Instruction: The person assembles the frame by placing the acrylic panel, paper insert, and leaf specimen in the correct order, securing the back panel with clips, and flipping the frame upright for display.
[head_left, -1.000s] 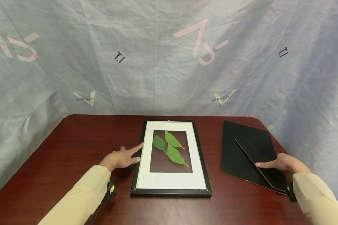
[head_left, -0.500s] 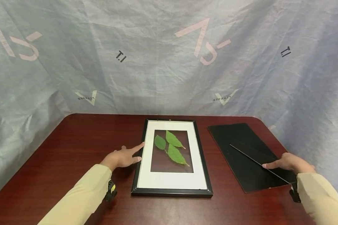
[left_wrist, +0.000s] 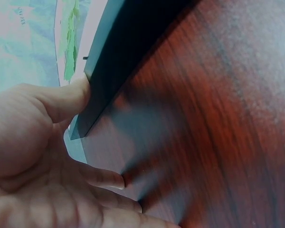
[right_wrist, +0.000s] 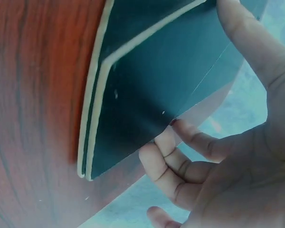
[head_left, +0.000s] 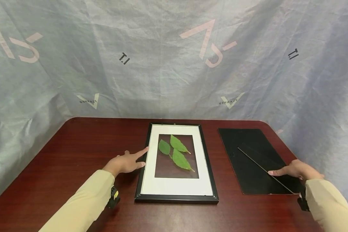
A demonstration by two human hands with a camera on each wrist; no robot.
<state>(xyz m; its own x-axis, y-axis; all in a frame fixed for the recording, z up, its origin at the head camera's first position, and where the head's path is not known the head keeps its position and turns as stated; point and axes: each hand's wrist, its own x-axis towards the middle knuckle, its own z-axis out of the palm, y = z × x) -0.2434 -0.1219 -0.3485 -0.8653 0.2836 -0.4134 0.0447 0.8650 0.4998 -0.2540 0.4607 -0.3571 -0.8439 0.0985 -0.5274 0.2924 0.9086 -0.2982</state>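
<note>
A black picture frame (head_left: 177,199) with a white mat (head_left: 177,187) lies flat mid-table. Inside the mat's window are three green leaves (head_left: 181,159). My left hand (head_left: 124,163) is at the frame's left side, index fingertip and thumb touching its edge, while the other fingers extend over the table in the left wrist view. To the right, my right hand (head_left: 300,169) holds the black backing board (head_left: 235,148) by its right edge. Its thumb presses on top, on the folded stand flap (head_left: 274,164), and its other fingers curl at the board's edge in the right wrist view (right_wrist: 147,104).
The dark red wooden table (head_left: 75,148) has rounded far corners. A grey printed cloth (head_left: 150,64) hangs behind it and along both sides. Bare tabletop separates the frame from the backing board.
The backing board has turned counterclockwise under my right hand, its far end swinging left, then swung slightly back. My left hand and the frame have stayed in place.
</note>
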